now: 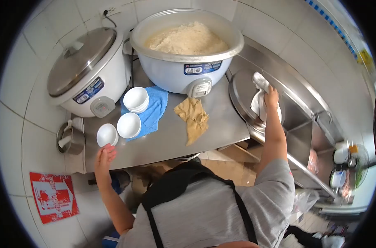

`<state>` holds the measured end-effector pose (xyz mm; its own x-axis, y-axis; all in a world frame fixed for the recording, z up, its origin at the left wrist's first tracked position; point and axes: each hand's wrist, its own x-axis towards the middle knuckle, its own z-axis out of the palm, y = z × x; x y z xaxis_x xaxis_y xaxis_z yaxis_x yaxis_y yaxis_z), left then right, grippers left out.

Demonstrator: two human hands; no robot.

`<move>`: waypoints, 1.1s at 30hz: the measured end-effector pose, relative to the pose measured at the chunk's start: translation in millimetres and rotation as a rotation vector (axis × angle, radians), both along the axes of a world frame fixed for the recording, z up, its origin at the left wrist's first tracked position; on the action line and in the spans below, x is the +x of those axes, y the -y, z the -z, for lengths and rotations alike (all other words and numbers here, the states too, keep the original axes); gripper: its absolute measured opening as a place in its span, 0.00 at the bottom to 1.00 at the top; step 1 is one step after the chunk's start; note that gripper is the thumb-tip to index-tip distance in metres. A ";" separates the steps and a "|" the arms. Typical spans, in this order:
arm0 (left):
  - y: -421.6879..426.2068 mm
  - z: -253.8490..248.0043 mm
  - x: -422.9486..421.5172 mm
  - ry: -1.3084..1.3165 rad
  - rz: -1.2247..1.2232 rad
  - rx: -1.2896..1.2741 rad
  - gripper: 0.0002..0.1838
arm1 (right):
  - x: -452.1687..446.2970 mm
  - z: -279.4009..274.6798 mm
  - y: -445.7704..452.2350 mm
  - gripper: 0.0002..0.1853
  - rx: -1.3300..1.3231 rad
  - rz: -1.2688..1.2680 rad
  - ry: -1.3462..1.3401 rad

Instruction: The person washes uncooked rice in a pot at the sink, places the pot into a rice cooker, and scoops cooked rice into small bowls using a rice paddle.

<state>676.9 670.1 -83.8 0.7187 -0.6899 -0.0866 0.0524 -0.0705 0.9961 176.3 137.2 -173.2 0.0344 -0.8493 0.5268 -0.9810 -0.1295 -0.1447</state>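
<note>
At the left, my left hand (106, 155) is just at the near side of a white bowl (107, 134), its fingers close together; whether they touch or hold the rim is unclear. Two more groups of white bowls (129, 125) stand beside it, partly on a blue cloth (155, 108). My right hand (271, 98) is closed on a white cloth (259, 99) lying over a round metal lid (242, 93). Between the hands, a crumpled tan cloth (193, 120) lies on the steel counter (163, 150). Behind it stands an open cooker pot (167, 68) full of rice (190, 38).
A lidded rice cooker (113, 72) stands at the back left, with a metal pot (74, 140) near the wall below it. A steel sink (299, 138) with a tap is on the right. Bowls and greens lie at the far right.
</note>
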 end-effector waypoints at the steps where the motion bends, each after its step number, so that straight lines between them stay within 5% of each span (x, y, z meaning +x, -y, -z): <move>1: -2.6 -0.8 -1.7 0.033 -0.040 0.038 0.18 | -4.8 3.7 11.2 0.27 0.009 0.031 -0.002; 11: 10.0 -24.6 -24.1 0.140 -0.176 0.139 0.15 | -26.4 20.8 104.0 0.27 0.033 -0.074 -0.099; 17: 11.3 16.0 -23.2 0.352 -0.269 0.371 0.16 | -66.0 49.2 124.2 0.32 -0.075 -0.143 -0.244; 21: 0.6 51.7 -1.2 0.077 -0.413 0.414 0.18 | -60.9 50.5 111.7 0.31 0.010 -0.060 -0.207; 24: 5.5 67.3 34.7 -0.101 -0.575 0.397 0.21 | -44.4 10.5 118.3 0.31 0.295 0.199 -0.352; 26: 20.9 71.4 57.3 -0.190 -0.625 0.426 0.22 | -39.1 -26.0 143.6 0.35 -0.237 0.157 -0.321; 27: 25.6 74.8 62.4 -0.183 -0.540 0.447 0.22 | -23.8 -77.4 152.3 0.32 -0.199 0.023 -0.186; 28: 29.8 76.9 69.3 -0.169 -0.450 0.468 0.21 | 10.5 -133.6 136.0 0.27 -0.427 -0.213 -0.116; 30: 29.9 89.1 86.6 -0.152 -0.364 0.441 0.19 | 130.6 -251.8 29.5 0.20 -0.477 -0.725 0.304; 33: 11.5 106.6 95.8 -0.165 -0.319 0.266 0.19 | 303.4 -345.2 -124.5 0.19 -0.108 -1.092 0.725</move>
<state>772.7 658.6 -190.4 0.8537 -0.3739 -0.3624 0.2695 -0.2782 0.9219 479.7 261.6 172.0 0.3549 -0.5172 0.7788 -0.0689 -0.8453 -0.5299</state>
